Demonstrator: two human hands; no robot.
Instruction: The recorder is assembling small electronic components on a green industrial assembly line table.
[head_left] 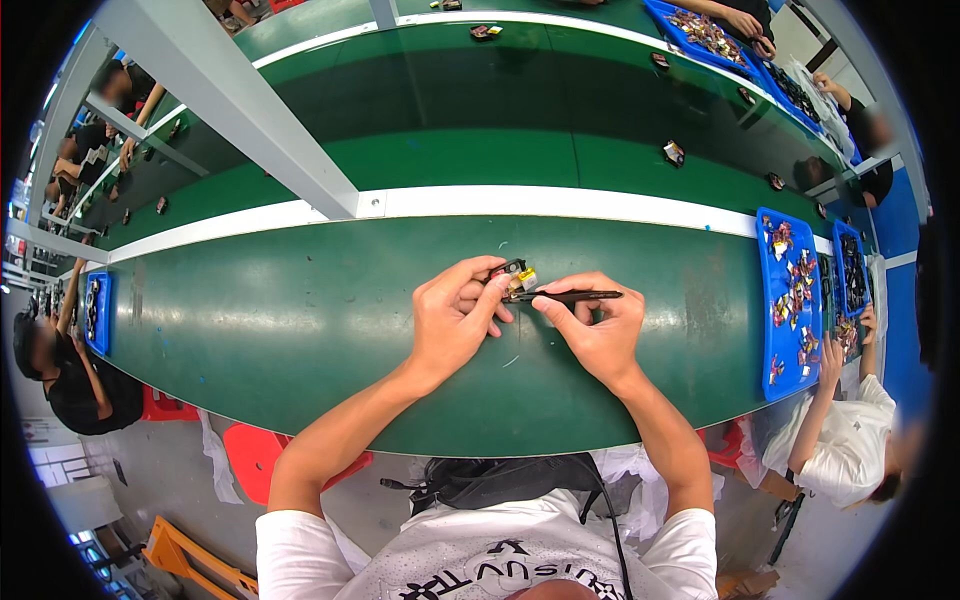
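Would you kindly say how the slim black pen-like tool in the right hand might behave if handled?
The slim black pen-like tool is probably light, being so thin, and likely stiff, looking straight. It might slide on the glossy green tabletop.

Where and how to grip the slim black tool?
Probably partway along the shaft of the slim black tool, pinched from the right, as the right hand does: it is thin, runs left to right, and its left end sits at the small black part in the left hand, so keep that end clear.
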